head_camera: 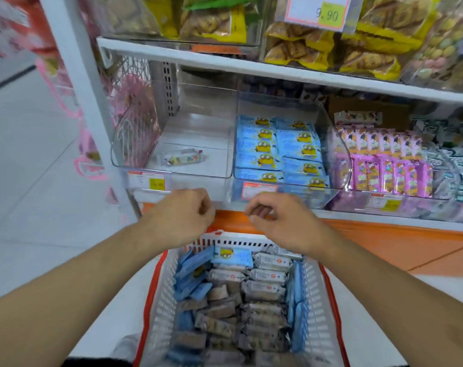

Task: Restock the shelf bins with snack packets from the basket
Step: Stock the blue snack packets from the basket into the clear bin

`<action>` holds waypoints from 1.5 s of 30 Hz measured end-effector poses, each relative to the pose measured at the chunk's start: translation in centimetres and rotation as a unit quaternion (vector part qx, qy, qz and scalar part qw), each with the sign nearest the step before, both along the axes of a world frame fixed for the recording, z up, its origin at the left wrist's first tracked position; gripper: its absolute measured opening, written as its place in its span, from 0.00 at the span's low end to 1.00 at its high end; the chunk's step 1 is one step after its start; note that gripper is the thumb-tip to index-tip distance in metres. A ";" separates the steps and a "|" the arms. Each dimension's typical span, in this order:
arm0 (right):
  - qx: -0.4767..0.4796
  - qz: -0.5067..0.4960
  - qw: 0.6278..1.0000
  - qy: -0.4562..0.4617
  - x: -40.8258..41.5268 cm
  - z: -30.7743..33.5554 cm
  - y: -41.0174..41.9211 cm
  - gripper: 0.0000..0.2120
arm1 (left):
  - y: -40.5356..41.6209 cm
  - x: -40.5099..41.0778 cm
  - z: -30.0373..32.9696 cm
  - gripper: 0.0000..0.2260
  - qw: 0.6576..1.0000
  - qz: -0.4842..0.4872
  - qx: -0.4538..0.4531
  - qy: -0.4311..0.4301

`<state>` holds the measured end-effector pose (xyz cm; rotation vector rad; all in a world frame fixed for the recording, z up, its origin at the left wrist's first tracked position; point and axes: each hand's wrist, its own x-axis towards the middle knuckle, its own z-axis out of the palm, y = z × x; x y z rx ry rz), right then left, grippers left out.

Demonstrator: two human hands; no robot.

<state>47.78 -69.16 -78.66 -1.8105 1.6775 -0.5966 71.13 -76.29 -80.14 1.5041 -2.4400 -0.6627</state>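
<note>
A white basket (pixel 319 300) with an orange rim sits low in front of me, full of blue packets (pixel 231 255) and several grey-brown packets (pixel 263 288). On the shelf, a clear bin (pixel 131 148) at the left holds one lone packet (pixel 184 158). The clear bin beside it (pixel 333 133) is stacked with blue cartoon packets (pixel 296 144). My left hand (pixel 182 215) and my right hand (pixel 275 218) hover above the basket's far rim, below the bins. Both have loosely curled fingers and hold nothing.
Pink packets (pixel 384 168) and grey-green packets (pixel 453 154) fill bins to the right. Yellow-edged snack bags (pixel 331 46) crowd the upper shelf behind a price tag (pixel 317 11). An orange shelf base (pixel 384 239) runs below. White floor tiles (pixel 26 154) lie left.
</note>
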 end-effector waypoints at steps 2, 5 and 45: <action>0.067 0.045 0.995 0.058 1.7 -3.5 0.6 0.09 | 1.1 1.6 -3.4 0.13 0.996 -0.011 0.039 -0.081; 0.136 0.095 0.974 0.153 3.8 -8.9 0.5 0.14 | 2.5 4.1 -8.8 0.26 0.973 0.037 0.144 -0.177; 0.133 -0.048 0.983 -0.119 -6.4 7.0 1.7 0.11 | 2.7 -7.3 6.2 0.33 0.987 -0.148 -0.061 -0.011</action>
